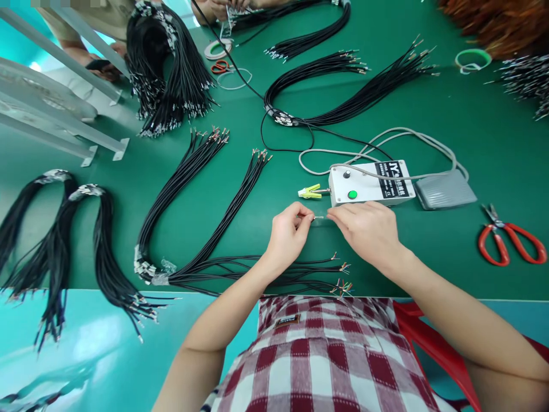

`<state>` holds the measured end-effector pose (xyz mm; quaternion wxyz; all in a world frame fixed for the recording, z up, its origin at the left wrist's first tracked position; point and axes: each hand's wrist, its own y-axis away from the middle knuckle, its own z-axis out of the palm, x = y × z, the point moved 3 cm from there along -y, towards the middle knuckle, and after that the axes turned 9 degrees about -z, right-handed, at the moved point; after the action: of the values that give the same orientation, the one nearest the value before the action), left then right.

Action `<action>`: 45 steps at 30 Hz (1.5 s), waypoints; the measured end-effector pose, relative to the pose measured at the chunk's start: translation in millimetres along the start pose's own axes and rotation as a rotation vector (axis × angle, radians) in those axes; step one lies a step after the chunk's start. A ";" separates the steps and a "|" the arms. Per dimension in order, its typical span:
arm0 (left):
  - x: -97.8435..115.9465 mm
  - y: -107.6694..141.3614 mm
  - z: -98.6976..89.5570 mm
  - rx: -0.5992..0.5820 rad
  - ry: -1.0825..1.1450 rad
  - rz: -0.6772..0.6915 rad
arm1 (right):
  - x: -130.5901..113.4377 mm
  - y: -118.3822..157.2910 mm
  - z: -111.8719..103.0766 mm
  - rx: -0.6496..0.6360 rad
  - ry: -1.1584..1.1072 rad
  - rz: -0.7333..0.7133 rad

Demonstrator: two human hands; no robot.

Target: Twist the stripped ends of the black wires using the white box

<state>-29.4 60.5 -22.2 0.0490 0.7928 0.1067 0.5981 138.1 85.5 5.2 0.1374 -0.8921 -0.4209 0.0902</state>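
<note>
My left hand (286, 233) is closed in a pinch on the end of a thin cable (318, 217), whose pale tip pokes out to the right. Just right of that tip, my right hand (369, 232) is closed too, fingertips pressed together; what they hold is too small to make out. Both hands are in front of a white box (371, 182) with a green button, a knob and a yellow clip (311, 191) on its left end. Below my left forearm, black cables (253, 264) with stripped coloured ends run along the table's front edge.
Red-handled pliers (510, 237) lie at the right, near a grey pedal (445, 189). Black cable bundles lie left (55, 217) and behind (317, 114) on the green table (429, 252). Metal bars (64, 134) stand at the left. Other people's hands (103, 66) show at the far side.
</note>
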 end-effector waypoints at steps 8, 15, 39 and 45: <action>-3.1 -8.6 -3.3 -0.008 0.021 -0.013 | -17.4 -27.2 4.8 -0.062 0.100 -0.109; -14.4 -29.7 -20.5 0.016 0.063 -0.047 | 8.2 -52.1 17.7 -0.105 0.147 -0.141; -29.5 -82.6 -30.5 0.062 -0.111 -0.101 | 34.5 -82.9 49.1 -0.126 0.003 -0.168; -31.5 -85.0 -28.6 0.047 -0.117 -0.115 | 29.3 -82.8 50.4 -0.141 0.077 -0.147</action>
<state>-74.5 134.6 -61.1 0.0709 0.8198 0.1630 0.5444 82.5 167.1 -17.1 0.0966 -0.8690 -0.4850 0.0160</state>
